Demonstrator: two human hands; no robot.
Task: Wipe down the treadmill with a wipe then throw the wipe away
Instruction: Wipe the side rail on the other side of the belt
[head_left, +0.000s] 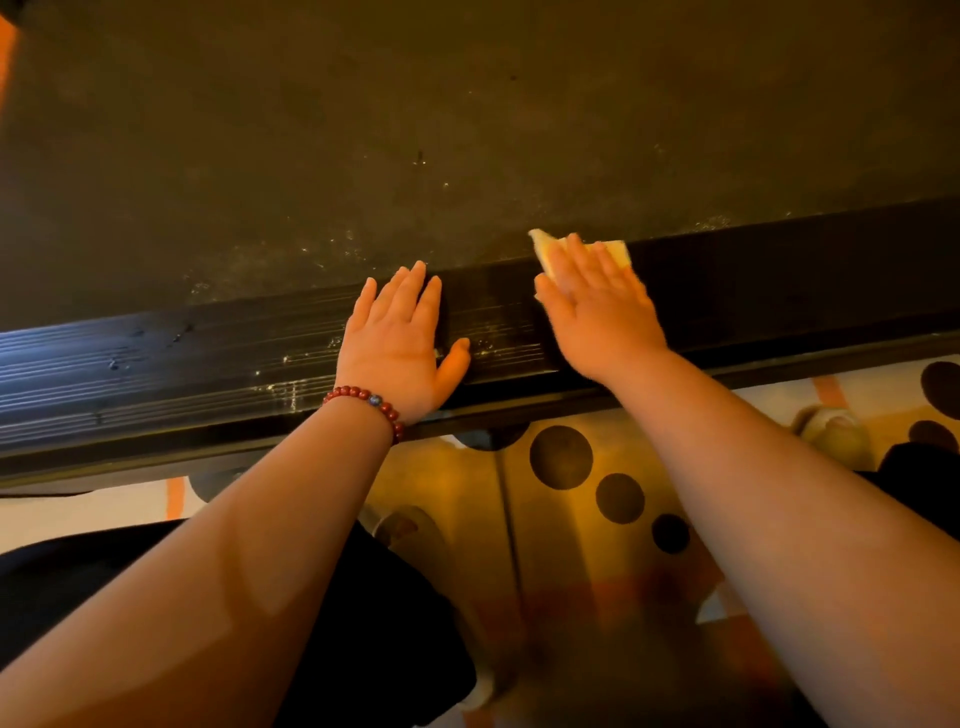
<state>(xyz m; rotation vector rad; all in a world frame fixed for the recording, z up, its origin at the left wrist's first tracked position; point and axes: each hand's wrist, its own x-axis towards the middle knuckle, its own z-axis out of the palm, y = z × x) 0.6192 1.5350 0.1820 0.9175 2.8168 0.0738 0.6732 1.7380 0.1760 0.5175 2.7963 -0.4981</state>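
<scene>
Treadmill rail (208, 358): long axis left to right. Wipe (617, 252): on the rail, under the flat right hand (597, 306). Left hand (400, 338): flat, empty, just beside.

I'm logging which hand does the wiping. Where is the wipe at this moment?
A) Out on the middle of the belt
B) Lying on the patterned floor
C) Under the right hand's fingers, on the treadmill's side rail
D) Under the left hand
C: the pale wipe shows from under the flat fingers of the right hand on the side rail, while the left hand rests bare on the rail.
</scene>
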